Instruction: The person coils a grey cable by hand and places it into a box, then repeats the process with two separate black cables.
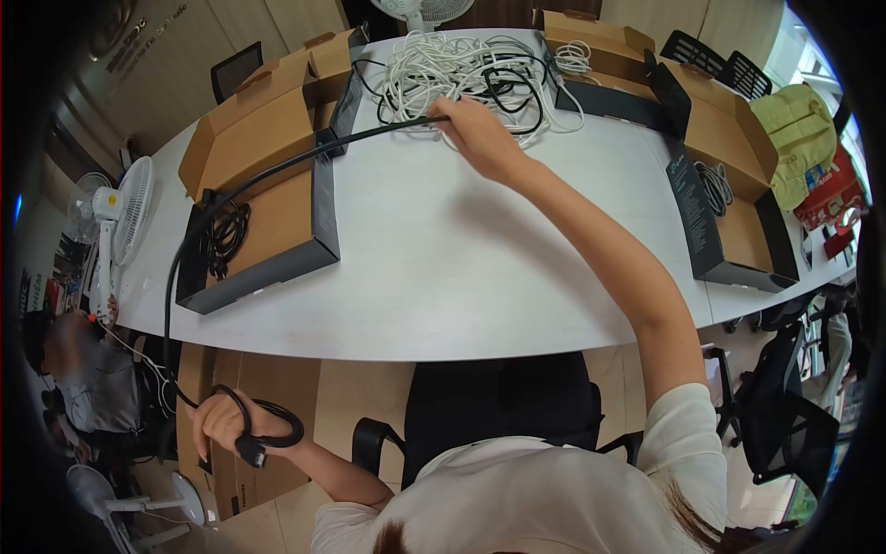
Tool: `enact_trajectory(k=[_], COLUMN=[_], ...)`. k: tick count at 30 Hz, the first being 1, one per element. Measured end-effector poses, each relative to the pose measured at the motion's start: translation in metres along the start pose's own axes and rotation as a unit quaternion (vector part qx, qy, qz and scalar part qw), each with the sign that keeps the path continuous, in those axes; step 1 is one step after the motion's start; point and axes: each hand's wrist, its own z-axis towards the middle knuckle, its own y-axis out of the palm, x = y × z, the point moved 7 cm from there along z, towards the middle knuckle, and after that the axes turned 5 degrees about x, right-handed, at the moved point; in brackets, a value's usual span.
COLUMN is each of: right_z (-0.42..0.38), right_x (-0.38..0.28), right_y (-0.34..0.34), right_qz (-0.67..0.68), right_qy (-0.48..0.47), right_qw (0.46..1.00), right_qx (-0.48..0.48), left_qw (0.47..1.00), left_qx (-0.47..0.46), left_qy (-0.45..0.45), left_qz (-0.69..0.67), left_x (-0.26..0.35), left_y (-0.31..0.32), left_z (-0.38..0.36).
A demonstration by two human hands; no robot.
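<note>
Black cable (277,164) runs in one long line from hand to hand — it goes across the white worktop (443,277) and down past its near left edge. The right hand (480,138) is stretched far out over the worktop. Its fingers are closed on the cable right at the edge of a big messy pile of white and black cords (461,69) at the far side. The left hand (221,420) is low and near, below the worktop edge on the left. It is closed too, and it grips a loop of the same cable, with the plug end (251,452) hanging just under the fingers.

Brown cardboard boxes with black lids sit around the worktop. One open box (268,231) is on the left, and the cable passes over its far corner; a small bunch of black cord (226,235) lies inside it. More open boxes stand at the far left (277,111) and far right (720,129). The box on the right (738,231) has a grey coiled cord (715,185) in it.

A black chair (498,397) is tucked under the near edge of the worktop. A white fan (125,217) stands off to the left, and another person (78,369) sits near it — blurred, so little can be told.
</note>
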Motion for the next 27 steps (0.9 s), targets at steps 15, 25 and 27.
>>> enact_trajectory(k=[15, 25, 27], right_z=[0.089, 0.048, 0.026], right_x=[-0.038, -0.038, -0.042], right_y=[-0.020, -0.065, -0.081], right_qz=[0.121, -0.163, -0.214], right_qy=[-0.007, -0.058, -0.083], right_qw=[0.991, 0.985, 0.973], right_qx=[0.050, 0.002, -0.010], left_qw=[0.997, 0.995, 0.991], left_qx=[0.060, 0.038, 0.020], left_qy=[0.032, 0.093, 0.130], left_qz=[0.047, -0.012, -0.006], left_x=[0.019, 0.027, 0.048], left_y=[0.013, 0.010, 0.015], left_z=[-0.011, -0.006, -0.004])
